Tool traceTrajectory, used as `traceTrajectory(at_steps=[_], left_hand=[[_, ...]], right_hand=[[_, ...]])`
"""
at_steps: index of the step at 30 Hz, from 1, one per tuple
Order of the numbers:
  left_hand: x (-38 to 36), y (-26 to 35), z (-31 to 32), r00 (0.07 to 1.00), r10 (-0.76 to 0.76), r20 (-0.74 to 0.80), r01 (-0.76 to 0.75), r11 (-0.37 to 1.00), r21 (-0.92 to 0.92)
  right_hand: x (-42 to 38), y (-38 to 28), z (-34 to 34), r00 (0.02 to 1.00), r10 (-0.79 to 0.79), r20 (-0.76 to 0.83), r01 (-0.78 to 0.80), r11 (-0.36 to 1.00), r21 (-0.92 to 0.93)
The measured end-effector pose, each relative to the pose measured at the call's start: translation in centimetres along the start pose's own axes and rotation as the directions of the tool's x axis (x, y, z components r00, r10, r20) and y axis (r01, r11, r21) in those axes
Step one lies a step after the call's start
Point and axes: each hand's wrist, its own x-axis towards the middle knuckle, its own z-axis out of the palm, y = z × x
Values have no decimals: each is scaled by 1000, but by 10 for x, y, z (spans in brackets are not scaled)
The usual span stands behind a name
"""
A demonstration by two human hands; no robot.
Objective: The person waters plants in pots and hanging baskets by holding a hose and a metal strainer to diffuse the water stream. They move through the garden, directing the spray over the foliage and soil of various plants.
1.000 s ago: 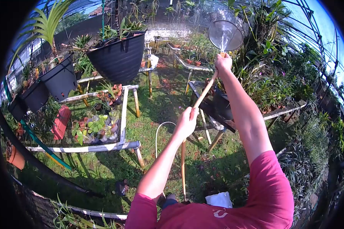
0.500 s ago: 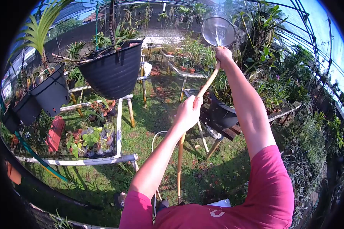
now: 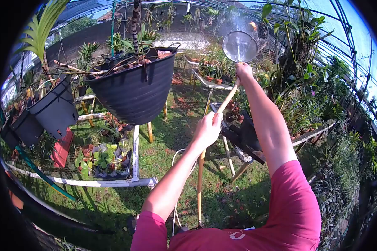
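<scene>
A: What does each hand grip?
B: Both grip one long wooden pole (image 3: 205,142), which rises from 6 o'clock toward 12 o'clock. The right hand (image 3: 244,72) is closed around its upper end, just under the round spray head (image 3: 239,46). The left hand (image 3: 208,129) is closed around the shaft lower down, near the centre of the view.

A: Where is the spray head?
B: At 12 o'clock, raised on the outstretched right arm, with a fine spray of water (image 3: 238,25) above it, among hanging plants.

A: What lies to the left of the arms?
B: A large black hanging pot (image 3: 134,90) at 11 o'clock, holding dry stems. Two smaller black hanging pots (image 3: 50,108) follow at 9 o'clock. Below them, at 8 o'clock, a white-framed mesh table (image 3: 136,146) carries small leafy potted plants (image 3: 102,157).

A: And to the right?
B: A dark table (image 3: 310,123) at 3 o'clock with green plants along it, and a black pot (image 3: 249,131) just beside the right forearm. A pale hose (image 3: 178,154) loops over the grass (image 3: 163,138) under the left forearm
</scene>
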Motion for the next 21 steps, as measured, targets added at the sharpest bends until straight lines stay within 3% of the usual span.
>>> traceTrajectory(at_steps=[3, 4, 8, 10, 16, 20, 21], left_hand=[[9, -11, -4, 1000, -16, -5, 16, 1000, 14], [10, -14, -6, 1000, -28, -4, 28, 999, 23], [13, -27, -12, 1000, -23, -18, 23, 1000, 1], [11, -32, -16, 999, 3, -52, -5, 1000, -29], [8, -31, -36, 995, -98, -32, 99, 994, 39], [9, -34, -40, 995, -83, -56, 84, 996, 28], [9, -33, -41, 994, -89, -62, 91, 995, 30]], right_hand=[[15, 12, 18, 993, -82, 79, 79, 996, 41], [22, 16, 27, 994, -102, 34, 103, 994, -36], [36, 35, 50, 995, -77, 55, 77, 997, 12], [0, 14, 53, 995, -32, 93, 31, 999, 15], [-21, 11, 76, 990, 63, 129, -76, 992, 103], [-22, 13, 85, 993, 39, 115, -51, 994, 99], [-20, 12, 88, 991, -5, 132, -21, 981, 193]])
